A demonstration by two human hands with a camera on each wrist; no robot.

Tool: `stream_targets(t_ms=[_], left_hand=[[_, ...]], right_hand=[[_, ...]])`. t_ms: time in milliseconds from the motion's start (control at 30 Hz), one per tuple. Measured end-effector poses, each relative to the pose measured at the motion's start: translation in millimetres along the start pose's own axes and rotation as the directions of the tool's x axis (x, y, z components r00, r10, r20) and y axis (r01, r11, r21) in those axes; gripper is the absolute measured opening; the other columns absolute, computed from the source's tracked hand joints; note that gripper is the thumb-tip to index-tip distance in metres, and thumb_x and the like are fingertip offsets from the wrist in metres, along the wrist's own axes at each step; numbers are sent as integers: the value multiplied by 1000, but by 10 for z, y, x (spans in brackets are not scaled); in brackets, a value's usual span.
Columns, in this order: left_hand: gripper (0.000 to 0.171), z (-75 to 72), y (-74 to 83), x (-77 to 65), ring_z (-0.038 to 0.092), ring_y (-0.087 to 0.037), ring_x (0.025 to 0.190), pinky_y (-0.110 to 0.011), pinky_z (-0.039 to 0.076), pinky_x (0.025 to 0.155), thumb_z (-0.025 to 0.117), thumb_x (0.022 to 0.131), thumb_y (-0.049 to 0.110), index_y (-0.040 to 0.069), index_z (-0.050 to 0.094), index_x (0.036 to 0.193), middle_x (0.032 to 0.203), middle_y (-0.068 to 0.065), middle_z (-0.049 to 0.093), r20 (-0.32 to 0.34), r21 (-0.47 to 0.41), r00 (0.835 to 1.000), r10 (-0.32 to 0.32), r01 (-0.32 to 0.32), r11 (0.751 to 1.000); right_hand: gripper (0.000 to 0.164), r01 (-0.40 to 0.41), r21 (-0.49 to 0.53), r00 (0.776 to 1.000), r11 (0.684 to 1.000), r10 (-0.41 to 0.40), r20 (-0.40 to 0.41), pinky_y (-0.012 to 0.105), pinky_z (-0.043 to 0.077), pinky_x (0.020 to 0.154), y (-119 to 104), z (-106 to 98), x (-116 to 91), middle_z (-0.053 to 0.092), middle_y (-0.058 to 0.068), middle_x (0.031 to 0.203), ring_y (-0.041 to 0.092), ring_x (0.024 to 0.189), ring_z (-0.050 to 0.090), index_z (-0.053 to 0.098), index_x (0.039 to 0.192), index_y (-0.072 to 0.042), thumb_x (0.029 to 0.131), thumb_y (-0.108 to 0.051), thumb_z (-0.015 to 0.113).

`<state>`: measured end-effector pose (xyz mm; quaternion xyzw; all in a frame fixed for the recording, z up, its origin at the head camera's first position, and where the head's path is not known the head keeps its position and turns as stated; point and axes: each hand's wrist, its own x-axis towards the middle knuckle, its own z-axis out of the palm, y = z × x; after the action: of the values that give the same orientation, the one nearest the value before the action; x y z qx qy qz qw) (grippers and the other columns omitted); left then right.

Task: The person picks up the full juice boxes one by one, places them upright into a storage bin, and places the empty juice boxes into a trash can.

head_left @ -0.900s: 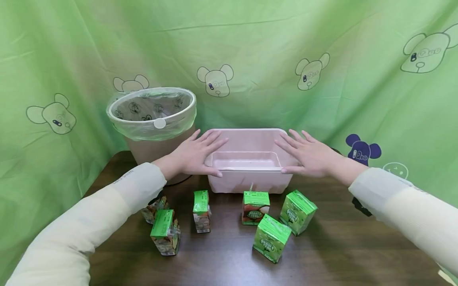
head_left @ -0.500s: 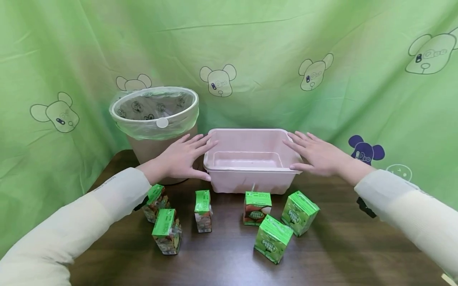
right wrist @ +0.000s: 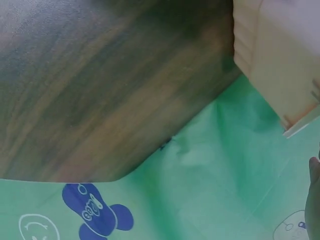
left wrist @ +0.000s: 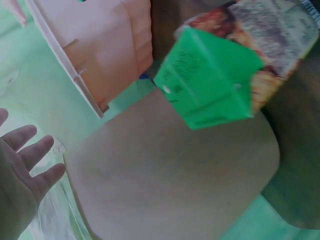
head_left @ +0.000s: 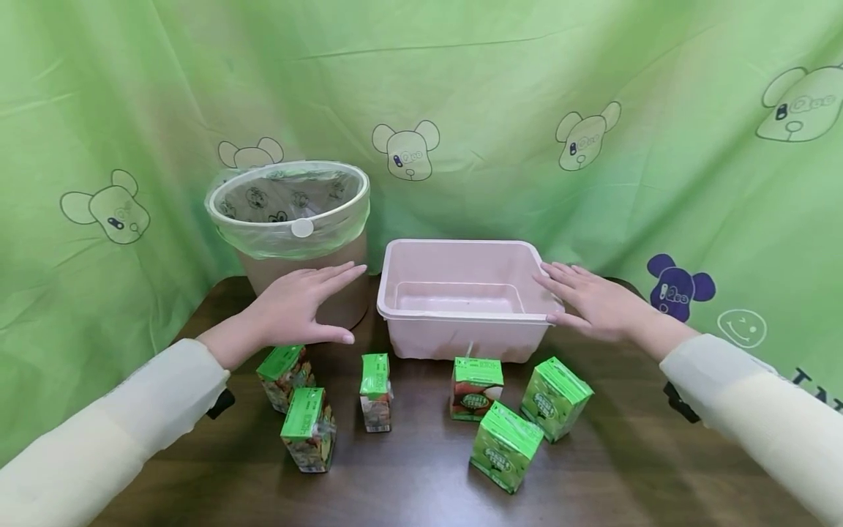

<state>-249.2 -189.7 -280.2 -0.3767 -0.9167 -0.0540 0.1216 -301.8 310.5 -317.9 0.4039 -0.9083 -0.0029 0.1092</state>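
My left hand [head_left: 296, 304], fingers extended and thumb apart, hovers in front of the trash bin [head_left: 309, 274], just above the left-hand cartons. It holds nothing. My right hand [head_left: 599, 304] has straight fingers, their tips overlapping the right rim of the pink plastic tub [head_left: 461, 337]. Small green-topped cartons stand in two groups before the tub. On the left are a back carton [head_left: 283, 373], a front carton [head_left: 309, 432] and a narrow-side-on carton [head_left: 376, 395]. At right stand a red-fronted carton [head_left: 476, 391] and two green cartons, one nearer [head_left: 503, 446], one farther right [head_left: 555, 399].
The bin, lined with a clear plastic bag [head_left: 290, 238], stands behind the table's left rear corner. A green curtain [head_left: 487, 88] with bear-head prints hangs behind everything. The dark wooden table [head_left: 408, 483] runs under the cartons and tub; its rear edge shows in the right wrist view.
My left hand has moved left and down, away from the tub's left rim, toward the left cartons. My right hand has shifted slightly right and down along the tub's right side.
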Motion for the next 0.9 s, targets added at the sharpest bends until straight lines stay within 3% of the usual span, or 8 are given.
stream_targets(t_ms=[233,367,433,500,600,667,733,900], left_hand=[[93,-44,-43,-287,54,-35,121,-55,47,92,67,79,65,20,32,153,148,-8,44,-49,-32,997,-52,50,998],[92,-56,-51,-429,58,-33,117,-52,50,86,71,79,60,21,33,153,144,-10,49,-90,-44,993,-72,68,997],[91,-58,-52,-493,65,-25,98,-50,52,82,73,79,56,21,33,153,142,-11,51,-109,-53,991,-79,74,996],[90,-55,-55,-561,64,-13,76,-47,52,79,76,79,52,21,33,152,140,-12,52,-124,-68,988,-89,81,994],[89,-41,-64,-666,63,-12,73,-47,52,77,78,78,47,23,35,152,135,-12,57,-156,-97,982,-107,92,991],[87,-26,-74,-740,67,-19,89,-48,53,79,80,77,43,23,37,151,135,-11,57,-183,-114,976,-117,97,989],[86,-9,-88,-815,62,-29,109,-51,52,82,81,77,40,24,39,150,135,-9,57,-212,-131,969,-130,104,986],[83,64,-140,-984,57,-28,118,-48,48,90,83,75,30,22,44,148,139,-4,55,-262,-201,948,-179,127,971]], right_hand=[[60,4,4,1000,1000,-4,-30,32,7,118,38,105,-83,33,24,151,40,140,27,37,148,0,100,-32,53],[57,-1,10,999,1000,1,-39,32,8,118,48,150,-107,35,23,150,40,139,29,39,146,2,101,-31,51],[56,-7,10,999,1000,8,-43,35,12,118,48,170,-112,36,23,150,40,138,31,39,146,2,101,-30,50],[56,-7,13,999,1000,7,-47,37,15,118,46,190,-115,36,23,150,39,138,32,39,146,3,102,-29,49],[55,4,12,998,1000,-3,-68,40,21,116,43,216,-113,37,24,149,40,137,33,39,145,5,102,-27,49],[54,17,10,996,1000,-16,-84,39,21,116,46,231,-112,38,24,148,39,137,33,39,144,6,102,-26,49],[54,28,5,995,1000,-27,-100,38,21,116,52,247,-108,38,25,148,39,137,34,40,144,7,101,-26,49],[54,34,7,992,999,-33,-122,35,18,117,70,270,-112,38,24,148,36,138,33,39,144,5,101,-26,50]])
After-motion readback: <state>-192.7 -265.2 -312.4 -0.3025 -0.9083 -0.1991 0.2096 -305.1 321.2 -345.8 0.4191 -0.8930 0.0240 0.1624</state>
